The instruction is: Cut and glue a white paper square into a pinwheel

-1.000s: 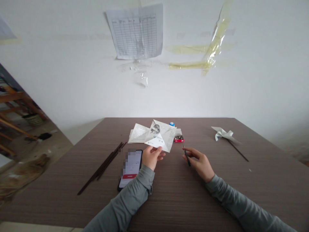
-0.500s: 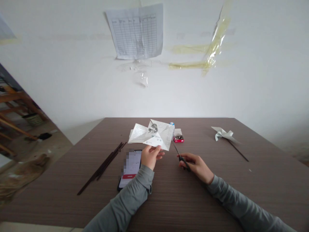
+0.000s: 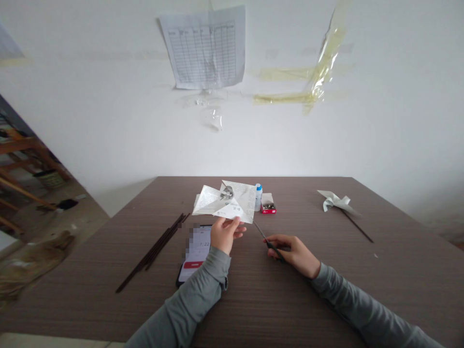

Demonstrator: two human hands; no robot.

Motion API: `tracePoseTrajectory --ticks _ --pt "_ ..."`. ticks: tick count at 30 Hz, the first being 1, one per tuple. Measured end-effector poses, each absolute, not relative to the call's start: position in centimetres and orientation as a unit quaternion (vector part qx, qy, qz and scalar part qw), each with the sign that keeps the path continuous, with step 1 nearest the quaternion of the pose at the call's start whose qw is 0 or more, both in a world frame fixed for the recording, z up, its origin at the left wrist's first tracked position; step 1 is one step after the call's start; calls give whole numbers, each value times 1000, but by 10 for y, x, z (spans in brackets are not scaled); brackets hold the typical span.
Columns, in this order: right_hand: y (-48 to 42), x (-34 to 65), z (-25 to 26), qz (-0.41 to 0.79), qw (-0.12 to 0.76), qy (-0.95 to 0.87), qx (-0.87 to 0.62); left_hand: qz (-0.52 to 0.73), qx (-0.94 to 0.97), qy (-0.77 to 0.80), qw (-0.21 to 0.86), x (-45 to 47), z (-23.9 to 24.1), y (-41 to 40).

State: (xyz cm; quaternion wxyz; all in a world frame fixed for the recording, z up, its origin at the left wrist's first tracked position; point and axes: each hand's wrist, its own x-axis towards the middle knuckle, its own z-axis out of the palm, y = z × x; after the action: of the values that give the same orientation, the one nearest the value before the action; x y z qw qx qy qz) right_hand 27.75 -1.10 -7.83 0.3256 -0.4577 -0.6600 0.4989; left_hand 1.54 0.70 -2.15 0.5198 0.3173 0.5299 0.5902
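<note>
My left hand [image 3: 224, 234] pinches the lower corner of a folded sheet of printed paper [image 3: 235, 204] and holds it up above the brown table [image 3: 253, 290]. My right hand [image 3: 292, 251] grips a pair of dark scissors [image 3: 266, 239], whose blades point up and left toward the paper's right lower edge. The blade tips lie just beside the paper. More printed paper [image 3: 206, 199] lies flat behind the lifted sheet.
A phone [image 3: 195, 253] with a lit screen lies under my left wrist. Several thin dark sticks [image 3: 154, 251] lie to the left. A small red box of pins [image 3: 268, 208] and a blue-capped bottle [image 3: 258, 195] stand behind. A finished paper pinwheel [image 3: 337, 200] on a stick rests at the right.
My right hand moved left and closer to me, turning the scissors so their blades point at the paper. My left hand shifted the paper slightly left.
</note>
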Motion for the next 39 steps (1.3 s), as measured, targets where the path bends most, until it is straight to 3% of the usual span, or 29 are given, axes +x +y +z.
tracePoseTrajectory --ticks 39 --pt "-10 277 -79 505 317 -660 -457 596 323 511 529 11 -36 12"
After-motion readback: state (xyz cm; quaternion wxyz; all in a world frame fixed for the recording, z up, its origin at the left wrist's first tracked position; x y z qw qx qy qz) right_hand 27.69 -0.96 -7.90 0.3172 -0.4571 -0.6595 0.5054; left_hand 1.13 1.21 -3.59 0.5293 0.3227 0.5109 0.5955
